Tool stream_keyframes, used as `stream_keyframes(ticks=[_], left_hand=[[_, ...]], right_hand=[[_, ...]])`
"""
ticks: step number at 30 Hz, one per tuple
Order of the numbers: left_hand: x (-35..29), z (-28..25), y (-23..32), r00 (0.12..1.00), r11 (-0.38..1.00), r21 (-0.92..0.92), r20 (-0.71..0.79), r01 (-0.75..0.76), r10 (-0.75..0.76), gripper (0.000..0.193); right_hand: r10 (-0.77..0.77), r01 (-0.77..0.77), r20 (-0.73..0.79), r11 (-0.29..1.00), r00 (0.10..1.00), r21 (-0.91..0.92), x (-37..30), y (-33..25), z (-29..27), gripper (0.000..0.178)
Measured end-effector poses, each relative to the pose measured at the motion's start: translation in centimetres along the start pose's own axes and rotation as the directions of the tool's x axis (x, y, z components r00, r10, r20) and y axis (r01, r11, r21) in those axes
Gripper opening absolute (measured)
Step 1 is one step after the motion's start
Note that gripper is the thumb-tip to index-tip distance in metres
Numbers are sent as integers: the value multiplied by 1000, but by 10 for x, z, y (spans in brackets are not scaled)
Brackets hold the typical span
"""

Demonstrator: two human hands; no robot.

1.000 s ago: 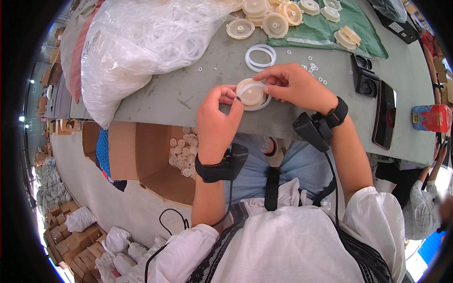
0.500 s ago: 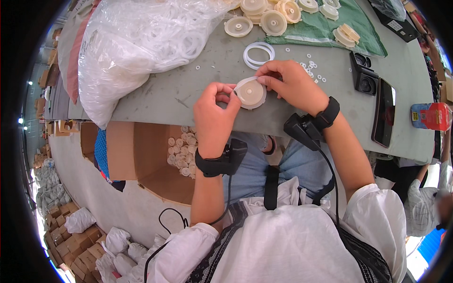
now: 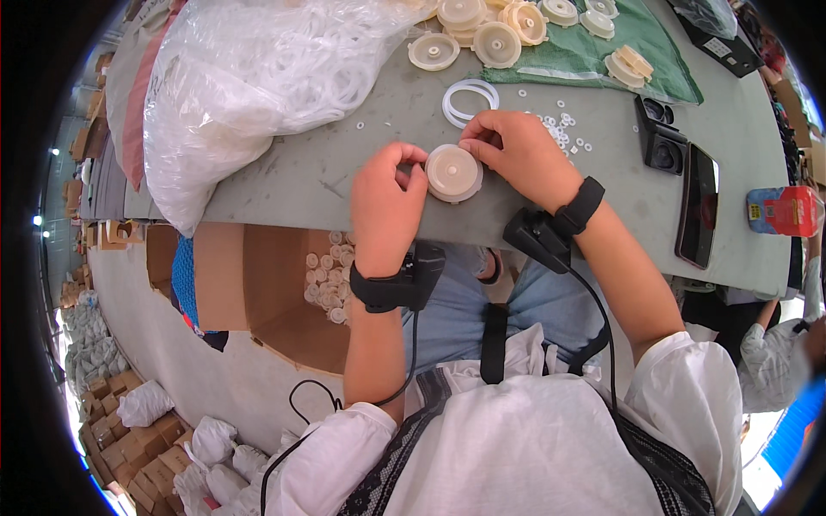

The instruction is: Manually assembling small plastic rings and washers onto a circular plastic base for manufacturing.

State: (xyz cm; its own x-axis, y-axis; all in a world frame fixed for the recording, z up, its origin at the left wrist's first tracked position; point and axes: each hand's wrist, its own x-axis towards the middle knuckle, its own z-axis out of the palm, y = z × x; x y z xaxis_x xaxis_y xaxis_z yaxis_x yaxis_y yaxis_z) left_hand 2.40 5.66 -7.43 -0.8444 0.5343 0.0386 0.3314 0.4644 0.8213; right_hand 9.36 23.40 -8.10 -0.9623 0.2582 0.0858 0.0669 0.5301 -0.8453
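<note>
Holding a round cap (image 3: pixel 453 172) on the desk (image 3: pixel 301 176), near the front edge, between the fingertips of both hands. Showing a cream face upward, with a small knob at the centre and a paler band around the rim. Pinching the left side of that rim with the left hand (image 3: pixel 387 206), in a narrow grip of thumb and finger. Pinching the upper right side with the right hand (image 3: pixel 529 163), in a similarly narrow grip. Wearing a black strap (image 3: pixel 578 206) on each wrist.

Just beyond the cap, two white rings (image 3: pixel 446 101), partly overlapping. Past the right hand, a loose scatter of tiny white washers (image 3: pixel 559 135). Farther back, a group of cream caps (image 3: pixel 496 44), some on a green sack (image 3: pixel 585 60) and some just beside it. To the left, a big clear bag (image 3: pixel 267 77), bulging with white rings. To the right, an open black case (image 3: pixel 662 133), then a dark phone (image 3: pixel 699 206) just beside it, then a red and blue box (image 3: pixel 781 211) near the edge.

Below the desk, left of the knees, an open cardboard box (image 3: pixel 224 275) with small cream pieces (image 3: pixel 329 271) inside. Farther down the floor, white sacks (image 3: pixel 211 439) beside stacked brown cartons (image 3: pixel 129 430).
</note>
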Motion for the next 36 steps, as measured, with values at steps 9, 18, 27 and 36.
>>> stream_keyframes(ticks=[9,18,27,36], left_hand=[[0,1,-10,1000,994,-108,5,-29,29,23],[18,-12,-10,982,994,-92,185,56,-38,17],[14,-10,-4,989,1000,-21,148,6,-3,13],[3,-11,-7,992,1000,-26,126,-10,14,17]], right_hand=[[-10,10,12,1000,1000,-13,0,-2,-1,17],[-22,23,34,1000,999,-10,-2,-2,-1,18],[-45,45,68,999,997,6,-3,-2,-2,16],[-25,24,57,999,998,30,-4,-2,-2,15]])
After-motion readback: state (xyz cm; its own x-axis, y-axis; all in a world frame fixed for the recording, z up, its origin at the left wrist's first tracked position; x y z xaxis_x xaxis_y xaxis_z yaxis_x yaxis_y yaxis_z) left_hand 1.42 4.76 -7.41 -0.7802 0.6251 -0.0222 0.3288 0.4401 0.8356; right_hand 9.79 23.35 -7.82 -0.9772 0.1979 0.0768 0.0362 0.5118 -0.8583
